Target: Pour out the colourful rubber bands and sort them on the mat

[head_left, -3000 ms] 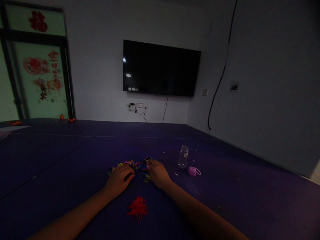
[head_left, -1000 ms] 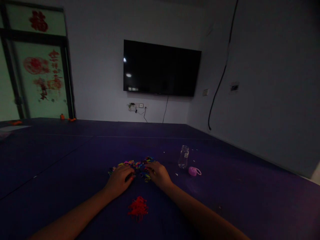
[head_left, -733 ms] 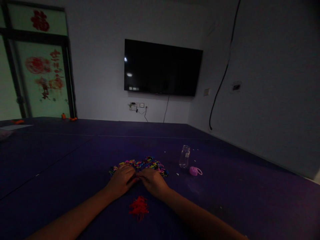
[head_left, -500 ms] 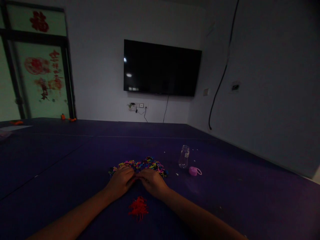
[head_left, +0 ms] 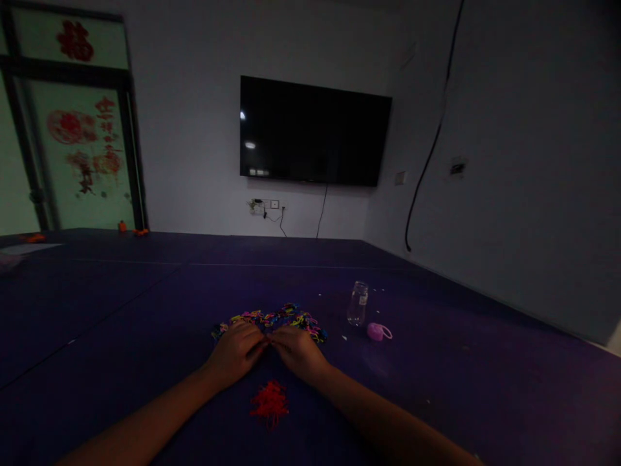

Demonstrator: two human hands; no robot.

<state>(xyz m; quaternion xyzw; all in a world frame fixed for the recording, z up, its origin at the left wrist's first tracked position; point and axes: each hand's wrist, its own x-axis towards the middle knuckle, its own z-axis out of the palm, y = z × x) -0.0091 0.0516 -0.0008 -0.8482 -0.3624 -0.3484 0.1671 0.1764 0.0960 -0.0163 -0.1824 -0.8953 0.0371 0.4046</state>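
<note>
Multicoloured bands (head_left: 281, 317) lie in a loose, spread-out heap on a purple surface (head_left: 228, 285), taken here as the middle of the clock. This surface is the broadest thing in view, running back to a pale far wall (head_left: 189, 129) at 12 o'clock and a side wall (head_left: 528, 194) from about 1 to 3. Between 10 and 11 stands a dark-framed glazed door (head_left: 92, 155) with red decorations on its panes. A large television (head_left: 313, 133) hangs on the far wall between 12 and 1, its screen dark apart from a few reflections, and a black cable (head_left: 439, 126) runs down by the side wall between 1 and 2. The left hand (head_left: 235, 349) rests between 7 and 8, and the right hand (head_left: 298, 353) between 4 and 5, both against the near edge of the heap. Their fingers are curled and their tips meet in front of the heap; whether anything is pinched there is too dim to tell. A clear bottle (head_left: 358, 305) stands open just before 3 o'clock. Smaller than the heap, a tangled pile of red bands (head_left: 270, 402) sits at 6 o'clock, nearer the person than both hands. Just past 3, a pink cap (head_left: 375, 332) with a loop lies near the bottle. Tiniest are some white scraps (head_left: 344, 338) scattered about the bottle.
</note>
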